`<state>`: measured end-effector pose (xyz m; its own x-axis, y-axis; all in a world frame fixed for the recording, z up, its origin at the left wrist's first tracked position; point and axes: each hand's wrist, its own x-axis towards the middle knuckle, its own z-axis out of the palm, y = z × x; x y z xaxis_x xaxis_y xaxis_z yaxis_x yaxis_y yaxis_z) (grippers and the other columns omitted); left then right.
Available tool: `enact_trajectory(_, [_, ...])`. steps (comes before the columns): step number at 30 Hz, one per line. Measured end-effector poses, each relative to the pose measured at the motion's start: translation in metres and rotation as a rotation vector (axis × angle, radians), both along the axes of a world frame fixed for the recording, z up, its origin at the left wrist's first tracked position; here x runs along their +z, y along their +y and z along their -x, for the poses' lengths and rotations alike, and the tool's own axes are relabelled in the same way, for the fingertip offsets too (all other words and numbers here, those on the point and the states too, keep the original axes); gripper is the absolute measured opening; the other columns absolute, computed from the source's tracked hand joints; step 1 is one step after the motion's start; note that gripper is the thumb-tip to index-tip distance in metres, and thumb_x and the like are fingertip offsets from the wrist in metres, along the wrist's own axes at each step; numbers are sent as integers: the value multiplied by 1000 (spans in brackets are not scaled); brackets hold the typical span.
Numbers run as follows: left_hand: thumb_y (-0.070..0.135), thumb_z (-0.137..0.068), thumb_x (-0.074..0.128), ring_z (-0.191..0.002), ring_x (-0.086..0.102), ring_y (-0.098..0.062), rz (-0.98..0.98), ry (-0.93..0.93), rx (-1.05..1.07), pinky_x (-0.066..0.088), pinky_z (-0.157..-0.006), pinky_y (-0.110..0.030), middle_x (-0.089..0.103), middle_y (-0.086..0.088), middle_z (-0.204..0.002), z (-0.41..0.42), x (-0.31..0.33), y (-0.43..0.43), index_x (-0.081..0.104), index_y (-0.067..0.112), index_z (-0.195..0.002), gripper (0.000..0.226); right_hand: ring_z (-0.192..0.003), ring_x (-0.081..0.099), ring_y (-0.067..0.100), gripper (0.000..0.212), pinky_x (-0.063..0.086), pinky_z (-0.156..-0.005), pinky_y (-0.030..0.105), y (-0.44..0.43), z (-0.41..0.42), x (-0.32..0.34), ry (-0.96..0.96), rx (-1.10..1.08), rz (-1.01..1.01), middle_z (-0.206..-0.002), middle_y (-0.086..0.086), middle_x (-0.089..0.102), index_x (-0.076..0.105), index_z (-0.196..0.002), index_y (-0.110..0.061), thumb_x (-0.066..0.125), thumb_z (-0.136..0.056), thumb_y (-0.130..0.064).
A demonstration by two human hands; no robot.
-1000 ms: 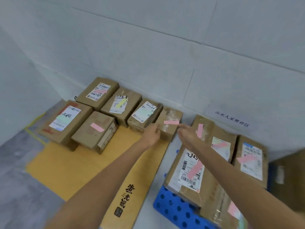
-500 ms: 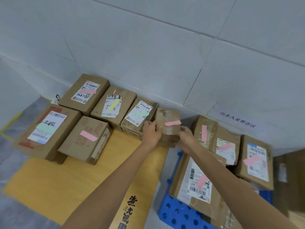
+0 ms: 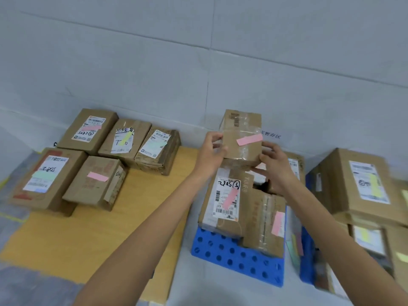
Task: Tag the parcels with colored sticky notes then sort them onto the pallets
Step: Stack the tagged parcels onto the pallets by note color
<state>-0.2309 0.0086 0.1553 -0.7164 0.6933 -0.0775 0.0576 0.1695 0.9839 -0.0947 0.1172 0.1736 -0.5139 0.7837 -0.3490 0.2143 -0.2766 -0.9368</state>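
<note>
Fingers (image 3: 215,138) of left hand (image 3: 212,154) and right hand (image 3: 274,164) grip pink-tagged parcel (image 3: 240,131) from either side, long axis upright, aloft over blue pallet (image 3: 220,256) stack, nearer right hand.

Even, soft light; blurred right edge

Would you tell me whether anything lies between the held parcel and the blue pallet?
The pink-tagged cardboard parcel, in the left hand and right hand, hangs over stacked cardboard parcels on the blue perforated pallet; its front strip is bare.
</note>
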Motion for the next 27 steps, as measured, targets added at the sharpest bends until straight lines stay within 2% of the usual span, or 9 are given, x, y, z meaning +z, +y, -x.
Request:
enact_trajectory(4, [1,-90,56,-101,56,-14,83,114,-80,50,-88,-25,51,-3,-118,-39,-4,47,51,12,-124,37,-94,59,15,45,53,-67,26,31,-40,-4,-51,-61,-91,-113,1,56,45,-130,-15,41,-94,10])
enact_trajectory(7, [-7,-89,51,-96,59,-15,150,108,-147,49,-73,-12,61,-6,-112,-48,-13,78,53,6,-125,39,-98,57,19,49,53,-67,26,49,-49,-20,-87,-67,-84,-111,2,54,41,-134,-12,48,-91,11])
enact_trajectory(8, [-9,-88,50,-99,60,-18,162,107,-145,51,-76,-15,64,-8,-113,-48,-19,86,56,5,-123,38,-97,57,20,50,54,-68,28,53,-50,-26,-106,-62,-76,-108,1,54,42,-134,-11,50,-90,12])
enact_trajectory(11, [-6,-89,50,-101,59,-16,237,175,-159,48,-88,-27,65,-6,-119,-47,-33,93,61,7,-121,36,-105,58,22,54,55,-88,40,58,-51,-48,-165,-6,-124,-116,5,57,45,-134,-15,50,-88,13])
enact_trajectory(14, [-1,-92,50,-103,53,-10,291,214,-202,42,-88,-23,57,3,-118,-51,-45,93,56,10,-128,38,-111,56,16,57,51,-90,28,55,-56,-63,-165,89,-186,-121,-1,58,44,-136,-19,46,-88,12])
enact_trajectory(20, [-16,-87,36,-112,52,-21,364,217,-255,41,-90,-26,55,-6,-119,-57,-51,87,46,7,-137,56,-116,52,11,53,46,-78,10,61,-66,-64,-137,254,-177,-123,-7,55,40,-139,-17,49,-93,6])
enact_trajectory(23, [-8,-93,40,-112,56,-20,348,215,-210,45,-89,-23,54,-12,-128,-55,-45,72,40,11,-142,53,-115,44,7,47,36,-85,2,53,-76,-53,-217,250,-390,-125,-4,51,42,-136,-15,48,-94,3])
enact_trajectory(25, [-2,-96,42,-116,53,-14,342,187,-173,42,-84,-12,52,-9,-133,-51,-34,51,42,11,-141,47,-125,41,17,45,32,-102,17,45,-77,-49,-283,189,-585,-135,3,48,43,-137,-12,44,-94,2])
enact_trajectory(27, [3,-99,41,-125,48,-16,325,213,-144,36,-93,-14,52,-6,-136,-44,-22,21,49,8,-135,37,-124,43,19,42,33,-106,27,32,-66,-41,-235,186,-690,-133,6,50,48,-132,-10,42,-92,4])
